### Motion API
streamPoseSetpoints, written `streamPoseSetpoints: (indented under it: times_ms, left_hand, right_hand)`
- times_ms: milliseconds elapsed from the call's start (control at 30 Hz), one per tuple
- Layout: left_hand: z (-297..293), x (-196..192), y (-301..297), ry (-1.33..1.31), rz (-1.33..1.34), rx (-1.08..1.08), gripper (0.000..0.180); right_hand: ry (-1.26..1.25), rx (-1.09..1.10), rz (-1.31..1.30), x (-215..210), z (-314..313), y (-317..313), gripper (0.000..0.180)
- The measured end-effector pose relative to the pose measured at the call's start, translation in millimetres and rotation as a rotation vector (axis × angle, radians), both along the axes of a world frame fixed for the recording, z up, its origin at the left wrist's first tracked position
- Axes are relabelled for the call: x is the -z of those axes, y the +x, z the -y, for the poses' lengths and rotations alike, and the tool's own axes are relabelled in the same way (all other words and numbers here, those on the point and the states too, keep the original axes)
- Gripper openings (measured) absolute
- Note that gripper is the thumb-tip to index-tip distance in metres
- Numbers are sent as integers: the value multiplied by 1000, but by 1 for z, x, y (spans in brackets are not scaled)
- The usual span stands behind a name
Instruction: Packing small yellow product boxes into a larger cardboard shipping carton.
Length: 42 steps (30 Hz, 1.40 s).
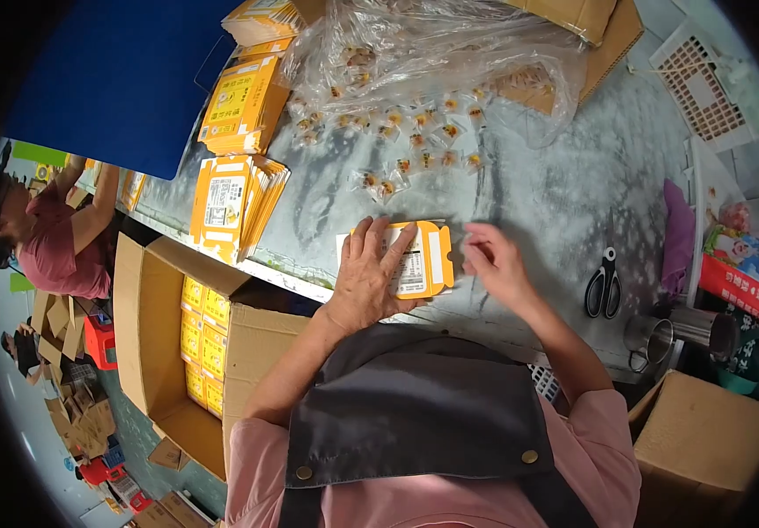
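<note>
A flat yellow-and-white folding carton (437, 255) lies on the table in front of me, its tabbed end toward the right. My left hand (364, 280) rests across its left part, fingers spread over the printed panel. Just off the carton's right end is my right hand (501, 268), with thumb and forefinger apart and the other fingers curled; nothing shows in it. Small clear-wrapped pieces (423, 160) with yellow-brown contents are scattered beyond the carton. To the left stand stacks of flat yellow cartons (223, 202).
A large clear plastic bag (450, 44) spreads over the far table by a cardboard box (613, 44). Black-handled scissors (604, 286) and metal mugs (648, 341) lie to the right. At lower left, an open box (155, 352) holds yellow cartons. A person (58, 251) works at far left.
</note>
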<state>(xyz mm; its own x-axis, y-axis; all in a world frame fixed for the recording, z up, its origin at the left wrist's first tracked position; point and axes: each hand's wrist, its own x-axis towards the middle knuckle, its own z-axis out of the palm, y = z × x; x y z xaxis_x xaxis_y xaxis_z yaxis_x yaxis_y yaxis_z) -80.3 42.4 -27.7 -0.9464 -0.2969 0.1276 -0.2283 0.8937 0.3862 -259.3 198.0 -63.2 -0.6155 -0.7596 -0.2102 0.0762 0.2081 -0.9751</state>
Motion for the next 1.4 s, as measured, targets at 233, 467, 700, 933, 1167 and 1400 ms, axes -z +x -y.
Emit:
streamPoseSetpoints:
  times_ms: [233, 467, 700, 933, 1167, 1400]
  left_hand:
    - [-4, 4, 3, 12, -150, -229, 108]
    - [-31, 12, -22, 145, -281, -513, 107]
    - [-12, 11, -15, 807, -533, -389, 64]
    - [-24, 21, -19, 715, -664, -573, 24]
    - [-24, 6, -16, 1017, -663, -715, 24]
    - [-23, 23, -18, 881, -933, -648, 16]
  right_hand:
    - [-67, -43, 59, -5, 20, 7, 27]
    - [-231, 58, -119, -4, 40, 66, 70]
    - [-363, -69, -285, -8, 39, 35, 55]
    - [-283, 65, -229, -2, 45, 45, 35]
    - [-331, 103, -412, -5, 47, 49, 19]
    - [-418, -10, -766, -20, 51, 38, 16]
